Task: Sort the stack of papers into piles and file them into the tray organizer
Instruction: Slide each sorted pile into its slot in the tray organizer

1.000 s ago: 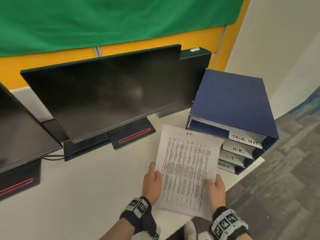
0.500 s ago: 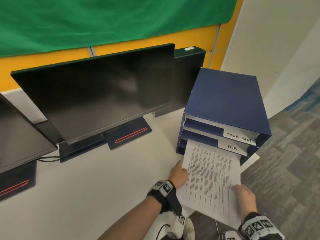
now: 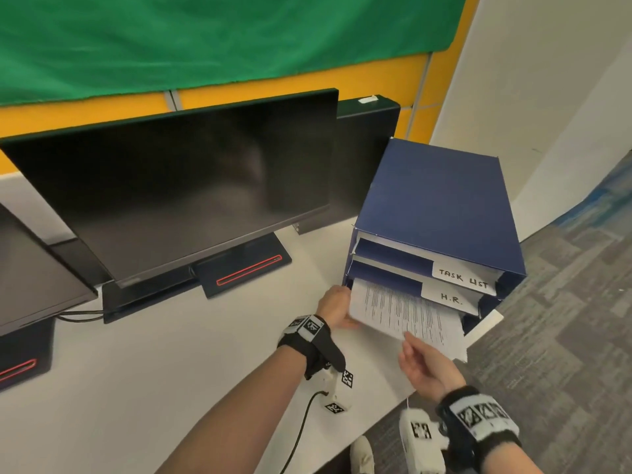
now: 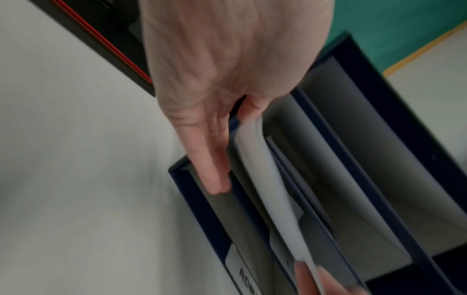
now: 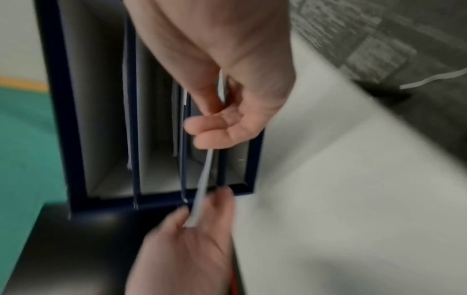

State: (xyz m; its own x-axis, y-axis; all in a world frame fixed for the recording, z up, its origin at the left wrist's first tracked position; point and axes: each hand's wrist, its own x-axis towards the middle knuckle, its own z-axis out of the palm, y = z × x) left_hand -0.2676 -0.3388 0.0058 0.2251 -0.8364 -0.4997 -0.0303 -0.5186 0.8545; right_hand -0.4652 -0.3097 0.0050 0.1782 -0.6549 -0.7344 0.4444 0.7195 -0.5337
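Half a second back the papers (image 3: 407, 316) had only their front edge at the mouth of the organizer (image 3: 441, 213); now more of the sheets lie inside the slot under the "H.R." label (image 3: 451, 297), and both hands have come closer to it.

On the left of the bench (image 3: 171, 371) stand dark monitors (image 3: 178, 186), well apart from the work. Next comes the left hand (image 3: 337, 307), its fingers (image 4: 215, 159) pinching the left edge of the papers, thumb on top, one finger lying straight along the tray below. The papers sag between the hands, about half in the slot and half hanging out toward the person. The right hand (image 3: 427, 366) holds their near right corner, fingers (image 5: 212, 129) curled under and thumb over.

Several things could spoil this, I judge. Pushed while bowed, the sheets may buckle against the shelf lip or crumple. Their front edge might dive under the divider into the tray below, misfiling them. Uneven pushing from the two hands could skew the bundle so a corner jams on the side wall. The organizer sits at the bench corner; a hard shove might slide it toward the edge.
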